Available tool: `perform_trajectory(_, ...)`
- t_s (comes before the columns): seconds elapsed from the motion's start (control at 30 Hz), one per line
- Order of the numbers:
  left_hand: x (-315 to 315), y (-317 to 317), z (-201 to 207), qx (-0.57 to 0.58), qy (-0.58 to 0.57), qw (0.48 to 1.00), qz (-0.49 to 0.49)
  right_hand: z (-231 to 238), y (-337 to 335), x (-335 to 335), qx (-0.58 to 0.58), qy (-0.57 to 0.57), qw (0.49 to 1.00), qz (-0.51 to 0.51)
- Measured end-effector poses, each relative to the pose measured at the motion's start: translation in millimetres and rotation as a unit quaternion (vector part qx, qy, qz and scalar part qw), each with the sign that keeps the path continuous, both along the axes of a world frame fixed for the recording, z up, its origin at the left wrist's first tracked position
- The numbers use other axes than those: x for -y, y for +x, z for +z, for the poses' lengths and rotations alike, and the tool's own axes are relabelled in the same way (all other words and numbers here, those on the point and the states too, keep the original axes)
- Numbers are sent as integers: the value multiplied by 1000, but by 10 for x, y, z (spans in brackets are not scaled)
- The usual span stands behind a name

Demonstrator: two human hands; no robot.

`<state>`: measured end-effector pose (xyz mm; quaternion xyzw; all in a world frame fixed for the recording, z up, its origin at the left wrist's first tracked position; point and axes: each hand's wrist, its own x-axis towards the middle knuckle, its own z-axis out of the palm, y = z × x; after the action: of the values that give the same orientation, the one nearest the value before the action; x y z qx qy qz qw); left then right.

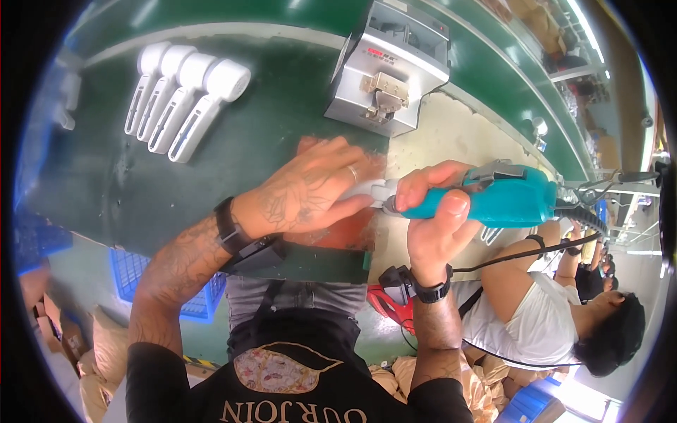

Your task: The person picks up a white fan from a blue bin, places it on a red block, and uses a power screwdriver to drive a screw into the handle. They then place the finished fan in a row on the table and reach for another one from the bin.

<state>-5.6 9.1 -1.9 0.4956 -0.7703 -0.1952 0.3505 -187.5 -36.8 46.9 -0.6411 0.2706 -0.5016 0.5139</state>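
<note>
My right hand [441, 218] is wrapped round a teal electric screwdriver [518, 201], which lies level with its nose to the left. Its cable trails off at the right. My left hand [307, 187] is closed on a small white plastic part [362, 190], mostly hidden by the fingers and blurred. The tool's nose meets this part, or stops just short of it; I cannot tell which. Under my left hand lies a reddish-brown patch of the bench. At the far left, several white round-headed plastic housings [201, 99] with long slotted handles lie side by side.
A grey box-shaped machine [395, 74] with a metal mechanism on its front stands at the back of the green bench [84, 162]. To the right sits a co-worker [529, 310] in a white shirt. A blue crate [201, 299] is below the bench's near edge.
</note>
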Motion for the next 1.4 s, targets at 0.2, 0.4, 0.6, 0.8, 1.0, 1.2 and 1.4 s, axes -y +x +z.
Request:
perform_trajectory(0.2, 16, 0, 49, -11, -24, 1000, 7, 21, 29, 36, 40, -1, 999, 34)
perform_trajectory(0.4, 71, 0, 60, -15, -16, 1000, -13, -48, -51, 67, 27, 2, 999, 23)
perform_trajectory(0.6, -321, -37, 38, 70, -183, 979, -57, 203, -220, -375, 117, 98, 988, -38)
perform_trajectory(0.8, -677, 355, 29, 10, -72, 966, 249, 263, -634, -786, 142, 14, 979, -145)
perform_trajectory(1.0, -518, 463, 419, 171, -72, 934, 304, -9, -1015, -827, 132, 99, 986, -10)
perform_trajectory(1.2, 614, -992, 278, -53, -45, 998, 11, 65, -1102, -857, 67, 79, 993, -58)
perform_trajectory(1.4, 1807, -2312, -82, -86, -18, 996, 8, 114, -1138, -991, 34, 99, 992, -68)
